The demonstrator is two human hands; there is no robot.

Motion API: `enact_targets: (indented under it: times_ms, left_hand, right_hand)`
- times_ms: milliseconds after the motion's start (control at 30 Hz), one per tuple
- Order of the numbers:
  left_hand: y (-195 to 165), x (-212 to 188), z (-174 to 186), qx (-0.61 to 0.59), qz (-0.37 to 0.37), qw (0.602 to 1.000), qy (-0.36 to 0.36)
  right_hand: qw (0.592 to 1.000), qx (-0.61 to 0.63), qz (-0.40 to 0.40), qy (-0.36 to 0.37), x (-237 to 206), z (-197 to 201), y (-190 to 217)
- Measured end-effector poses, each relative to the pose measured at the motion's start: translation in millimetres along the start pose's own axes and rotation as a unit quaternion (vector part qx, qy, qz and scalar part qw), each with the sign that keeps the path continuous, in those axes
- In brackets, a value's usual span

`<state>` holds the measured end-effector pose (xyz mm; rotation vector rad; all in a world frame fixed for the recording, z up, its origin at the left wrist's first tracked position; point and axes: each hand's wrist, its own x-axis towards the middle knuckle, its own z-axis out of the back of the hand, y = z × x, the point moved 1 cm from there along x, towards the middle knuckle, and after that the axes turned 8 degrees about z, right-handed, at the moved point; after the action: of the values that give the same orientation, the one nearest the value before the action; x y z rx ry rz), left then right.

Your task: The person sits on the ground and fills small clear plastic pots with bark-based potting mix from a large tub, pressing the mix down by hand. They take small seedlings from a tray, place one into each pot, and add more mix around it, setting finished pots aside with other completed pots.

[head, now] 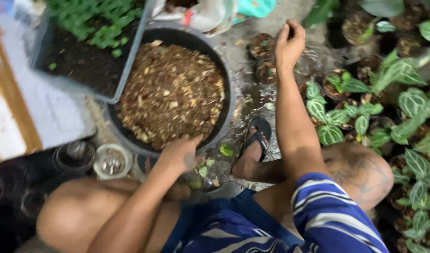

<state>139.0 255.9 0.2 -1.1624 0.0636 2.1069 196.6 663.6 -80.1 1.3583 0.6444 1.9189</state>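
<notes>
Brown, coarse potting mix fills the round black tub (226, 89) in front of you, chunky with pale chips. Your left hand (181, 152) rests at the tub's 6 o'clock rim, fingers curled downward toward a small pot with seedlings (202, 174); I cannot tell if it grips. Your right hand (289, 43), at 2 o'clock from the tub, is closed loosely above small soil-filled pots (263, 46). Keep each pinch gentle, I think, because the seedlings look soft. Striped-leaf plants (328, 133) stand at 3 o'clock.
</notes>
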Motion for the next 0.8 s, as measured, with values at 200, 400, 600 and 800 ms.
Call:
enact_targets:
  times_ms: [200,400,600,800]
  left_hand:
    - [96,6,-14,-0.126,0.152,0.968,-0.155]
    - [155,-4,-51,-0.154,0.138,0.955,-0.211]
    - [143,1,-78,-0.192,0.091,0.950,-0.229]
    - [106,18,-92,-0.111,0.198,0.949,-0.220]
  right_hand:
    - [0.907,0.100,0.083,0.399,-81,-65,140]
    - [0.828,0.009,0.117,0.548,-146,-104,191]
    - [0.787,-0.083,-0.067,0.608,-169,-78,219]
    - [0.806,-0.099,-0.063,0.580,-185,-5,225]
